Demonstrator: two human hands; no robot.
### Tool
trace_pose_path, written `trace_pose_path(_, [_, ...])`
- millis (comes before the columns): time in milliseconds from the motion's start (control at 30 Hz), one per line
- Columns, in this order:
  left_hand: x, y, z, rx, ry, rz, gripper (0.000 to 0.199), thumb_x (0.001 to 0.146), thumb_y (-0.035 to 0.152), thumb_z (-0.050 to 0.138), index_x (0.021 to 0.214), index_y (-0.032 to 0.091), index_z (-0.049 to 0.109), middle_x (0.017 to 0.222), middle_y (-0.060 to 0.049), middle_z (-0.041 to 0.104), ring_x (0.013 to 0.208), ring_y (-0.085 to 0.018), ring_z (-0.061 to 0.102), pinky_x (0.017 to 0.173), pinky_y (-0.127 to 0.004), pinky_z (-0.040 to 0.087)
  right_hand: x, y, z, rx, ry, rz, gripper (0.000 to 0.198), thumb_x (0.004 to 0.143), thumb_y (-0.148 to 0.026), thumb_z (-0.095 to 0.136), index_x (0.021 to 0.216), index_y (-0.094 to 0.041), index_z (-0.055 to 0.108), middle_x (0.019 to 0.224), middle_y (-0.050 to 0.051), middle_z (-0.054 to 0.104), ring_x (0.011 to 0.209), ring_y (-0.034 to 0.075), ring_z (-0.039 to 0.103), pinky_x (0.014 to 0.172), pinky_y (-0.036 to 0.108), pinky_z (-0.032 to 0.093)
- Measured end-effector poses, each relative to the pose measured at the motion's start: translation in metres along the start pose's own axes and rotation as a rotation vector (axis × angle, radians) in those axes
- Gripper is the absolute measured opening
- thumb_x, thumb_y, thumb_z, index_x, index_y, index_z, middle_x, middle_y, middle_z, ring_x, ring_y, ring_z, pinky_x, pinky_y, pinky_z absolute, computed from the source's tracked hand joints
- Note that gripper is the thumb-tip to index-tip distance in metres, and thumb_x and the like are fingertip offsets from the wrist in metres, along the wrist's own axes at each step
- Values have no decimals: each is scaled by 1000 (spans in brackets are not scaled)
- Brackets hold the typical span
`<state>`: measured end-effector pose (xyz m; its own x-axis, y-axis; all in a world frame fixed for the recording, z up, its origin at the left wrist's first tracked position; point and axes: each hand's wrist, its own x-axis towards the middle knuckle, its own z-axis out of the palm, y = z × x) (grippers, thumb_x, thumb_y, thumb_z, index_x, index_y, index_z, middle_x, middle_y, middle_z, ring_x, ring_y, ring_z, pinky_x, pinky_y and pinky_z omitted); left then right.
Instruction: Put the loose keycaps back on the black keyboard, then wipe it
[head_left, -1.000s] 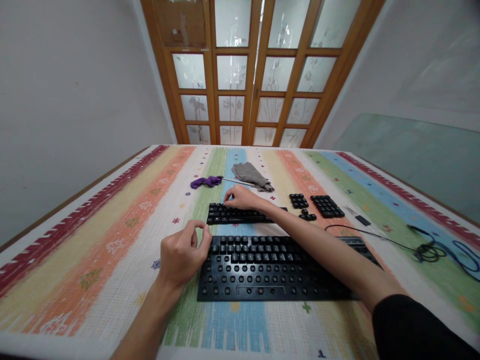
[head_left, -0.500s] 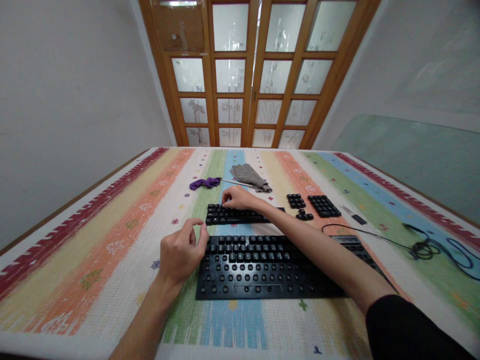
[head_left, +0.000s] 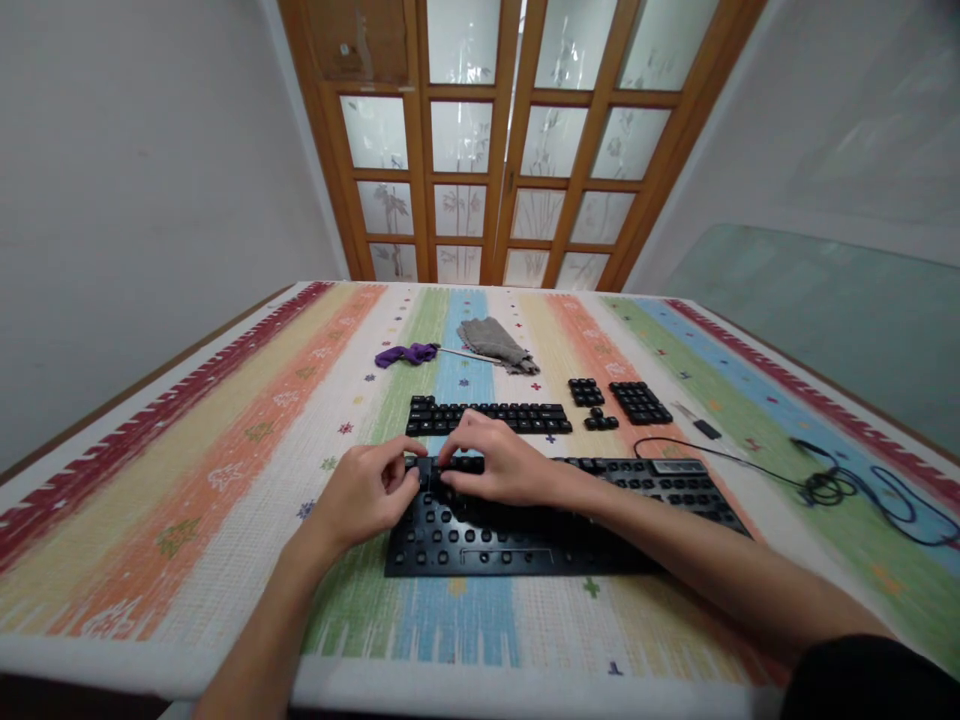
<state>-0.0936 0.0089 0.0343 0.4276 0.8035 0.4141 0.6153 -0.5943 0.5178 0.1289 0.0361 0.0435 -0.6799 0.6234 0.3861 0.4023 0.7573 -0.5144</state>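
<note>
A worktop [head_left: 225, 470] is covered by a striped, patterned cloth, and across its near middle is set a black keyboard [head_left: 517, 538], with many of its key posts left bare. Over the keyboard's far left corner a right hand [head_left: 502, 465] is held, its thumb and forefinger bent and slightly parted above the keys. At the corner itself a left hand [head_left: 367, 490] is placed, thumb and forefinger curled close together; whether a keycap is gripped by the fingers of either hand cannot be told. Just beyond, a long block of keycaps [head_left: 495, 417] is laid out, with a gray cloth [head_left: 496, 342] seen farther back. At right, a cable [head_left: 829, 489] is left loosely coiled. Beside the long block, a number-pad group [head_left: 640, 402] is arranged. A purple cloth [head_left: 406, 355] is joined visually to the gray one by a thin stick [head_left: 469, 354].
</note>
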Motion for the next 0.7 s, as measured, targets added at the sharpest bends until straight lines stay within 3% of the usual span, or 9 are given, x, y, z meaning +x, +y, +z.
trace_pose_path(200, [-2,3,2,-81,-270,27,15,76,18,56,87,18,66,50,8,47,44,-10,47,49,-20,34,-22,-8,19,-105,-21,-138,9,84,-12,67,92,-15,69,80,6,69,82,20,52,77,33,46])
trace_pose_path(700, [-1,1,10,-32,-336,-30,10,78,21,59,85,18,65,52,8,47,46,-10,47,52,-22,33,-24,-2,30,-227,27,-212,9,91,-15,58,90,-13,66,80,8,70,75,19,53,84,39,48])
